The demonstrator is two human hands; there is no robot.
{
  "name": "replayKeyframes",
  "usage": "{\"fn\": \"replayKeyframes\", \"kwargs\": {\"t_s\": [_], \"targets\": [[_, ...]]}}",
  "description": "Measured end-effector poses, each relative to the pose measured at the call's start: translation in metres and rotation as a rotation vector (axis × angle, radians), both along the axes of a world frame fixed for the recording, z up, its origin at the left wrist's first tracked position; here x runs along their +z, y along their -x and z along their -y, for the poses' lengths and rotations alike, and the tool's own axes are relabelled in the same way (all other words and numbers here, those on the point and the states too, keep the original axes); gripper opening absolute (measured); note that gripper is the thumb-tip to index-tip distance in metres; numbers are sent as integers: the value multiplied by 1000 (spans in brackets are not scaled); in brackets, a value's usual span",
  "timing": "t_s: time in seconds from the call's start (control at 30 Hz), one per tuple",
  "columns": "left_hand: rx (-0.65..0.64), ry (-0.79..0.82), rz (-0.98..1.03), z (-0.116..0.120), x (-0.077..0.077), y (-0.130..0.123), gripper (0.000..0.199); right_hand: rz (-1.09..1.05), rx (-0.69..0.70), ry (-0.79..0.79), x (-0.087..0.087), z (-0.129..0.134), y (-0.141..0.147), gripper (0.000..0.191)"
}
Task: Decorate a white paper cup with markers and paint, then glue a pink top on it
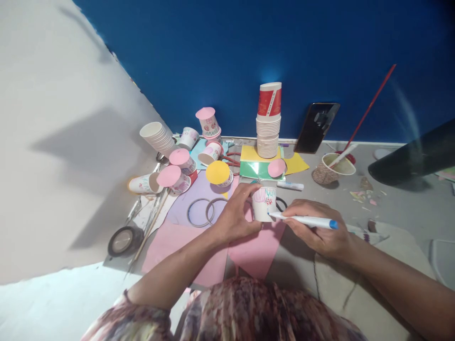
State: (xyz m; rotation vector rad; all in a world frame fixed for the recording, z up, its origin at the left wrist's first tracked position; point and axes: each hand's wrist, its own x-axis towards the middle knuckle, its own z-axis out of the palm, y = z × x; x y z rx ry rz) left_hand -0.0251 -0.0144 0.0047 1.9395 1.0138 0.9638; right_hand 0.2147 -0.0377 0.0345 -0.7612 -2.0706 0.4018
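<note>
My left hand (239, 213) is closed round a white paper cup (263, 210), thumb near its lower end and fingers at the upper rim. Pink, teal and red marks decorate the cup's upper part. In my right hand (320, 232) is a white felt-tip marker (305, 219) with a blue end, its tip at the cup's lower side. Under both hands lies pink paper (254, 253). A marker cap (289, 185) or short white pen rests just beyond the cup. Left of my left hand are two thin rings (199, 212).
Decorated cups with pink discs (169, 176) and one with a yellow disc (218, 172) stand at the left. A stack of paper cups (268, 128), a phone (316, 128) and a patterned bowl (325, 173) line the blue wall. A tape roll (122, 240) sits front left.
</note>
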Motion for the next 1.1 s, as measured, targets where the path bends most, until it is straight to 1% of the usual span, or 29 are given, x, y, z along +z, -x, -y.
{"fn": "replayKeyframes", "kwargs": {"t_s": [0.07,0.23,0.4,0.57,0.77,1.1], "targets": [[-2,-2,-1,0,0,0,73,7,15,13,-1,0,0,12],[-4,2,5,-1,-1,0,75,-18,-10,-8,-4,0,-2,11],[-11,-7,-20,-2,-2,1,75,18,47,49,-4,1,-3,11],[-14,-11,-10,-2,-2,0,74,-25,28,11,-4,-1,-2,13],[-23,-18,-15,-1,-1,0,73,4,79,51,-7,-1,-4,11],[-31,23,9,-1,-4,0,76,-65,36,-37,-3,-2,-1,21]]}}
